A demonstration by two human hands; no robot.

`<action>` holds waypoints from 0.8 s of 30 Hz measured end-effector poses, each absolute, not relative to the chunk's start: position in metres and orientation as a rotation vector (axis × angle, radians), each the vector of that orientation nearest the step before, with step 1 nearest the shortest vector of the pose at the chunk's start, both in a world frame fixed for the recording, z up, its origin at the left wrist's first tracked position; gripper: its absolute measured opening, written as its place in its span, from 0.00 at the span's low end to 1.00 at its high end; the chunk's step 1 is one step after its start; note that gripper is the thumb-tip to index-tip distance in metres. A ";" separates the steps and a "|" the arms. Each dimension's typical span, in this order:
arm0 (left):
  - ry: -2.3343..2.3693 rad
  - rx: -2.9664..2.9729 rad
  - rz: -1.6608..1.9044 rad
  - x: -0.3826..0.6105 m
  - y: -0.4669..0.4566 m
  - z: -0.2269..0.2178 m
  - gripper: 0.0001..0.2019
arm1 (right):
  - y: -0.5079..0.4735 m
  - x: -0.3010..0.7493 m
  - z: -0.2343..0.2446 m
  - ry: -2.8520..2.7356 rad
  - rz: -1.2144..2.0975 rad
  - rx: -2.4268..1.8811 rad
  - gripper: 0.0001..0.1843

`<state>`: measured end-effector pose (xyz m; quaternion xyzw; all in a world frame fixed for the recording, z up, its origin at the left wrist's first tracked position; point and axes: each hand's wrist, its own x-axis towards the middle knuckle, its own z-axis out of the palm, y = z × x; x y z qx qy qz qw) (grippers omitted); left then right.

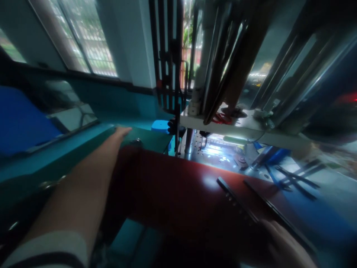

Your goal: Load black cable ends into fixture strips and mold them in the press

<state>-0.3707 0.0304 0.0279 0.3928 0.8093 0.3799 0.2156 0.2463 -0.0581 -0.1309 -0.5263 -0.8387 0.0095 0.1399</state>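
My left hand (120, 133) reaches forward over a green machine surface (152, 138), beside a small dark knob (136, 141); its fingers are blurred and mostly hidden behind the arm. My right hand (281, 242) sits at the lower right on a dark red tabletop (173, 186), its fingers closed on the near ends of two long black strips (237, 201) that run away across the table. A striped sleeve covers my left forearm at the bottom left.
A press-like machine with vertical rods and a white platform (240, 128) stands ahead, lit underneath. Several more black strips (295, 180) lie on the bench at right. A blue block (161, 125) sits by the machine. Windows are at upper left.
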 end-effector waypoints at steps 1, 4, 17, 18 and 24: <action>2.201 1.082 1.028 -0.366 0.027 0.028 0.18 | -0.059 0.245 -0.129 -2.450 0.049 -1.522 0.25; 1.848 1.162 0.674 -0.331 -0.003 0.025 0.18 | -0.060 0.235 -0.119 -2.479 0.036 -1.529 0.25; 0.845 1.035 0.034 -0.135 -0.150 -0.111 0.18 | -0.071 0.183 -0.055 -2.613 0.195 -1.888 0.16; 0.823 0.967 0.033 -0.129 -0.149 -0.116 0.17 | -0.071 0.183 -0.052 -2.607 0.221 -1.894 0.15; 0.931 0.820 0.006 -0.096 -0.156 -0.114 0.15 | -0.050 0.184 -0.037 -2.515 0.281 -1.917 0.11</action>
